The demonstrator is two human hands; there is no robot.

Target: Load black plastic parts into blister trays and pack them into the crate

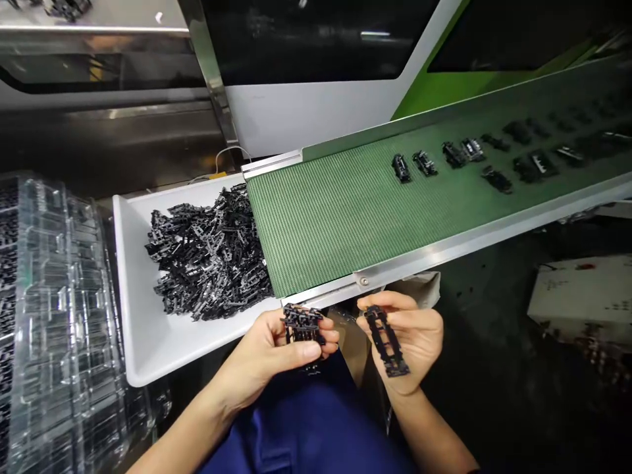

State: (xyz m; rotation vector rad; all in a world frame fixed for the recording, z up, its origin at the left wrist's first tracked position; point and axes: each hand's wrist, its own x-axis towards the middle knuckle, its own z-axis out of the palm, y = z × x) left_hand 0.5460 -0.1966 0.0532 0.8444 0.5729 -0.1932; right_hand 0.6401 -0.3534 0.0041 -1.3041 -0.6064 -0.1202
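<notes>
My left hand (276,349) is closed around a small bunch of black plastic frame parts (300,324), the thumb pressed across them. Beside it on the right, my right hand (412,336) holds one long black plastic frame (388,342) with rectangular openings, tilted and lying against the fingers. Both hands are in front of the conveyor's near edge, above my lap. To their left, a white bin (135,355) contains a heap of similar black parts (207,250) under the end of the belt.
A green conveyor belt (326,210) runs off to the upper right, carrying several black parts (401,168) in loose rows. Stacked clear plastic trays (64,316) stand at the left. Its metal side rail (419,263) lies just beyond my hands. A white box (582,289) sits at the right.
</notes>
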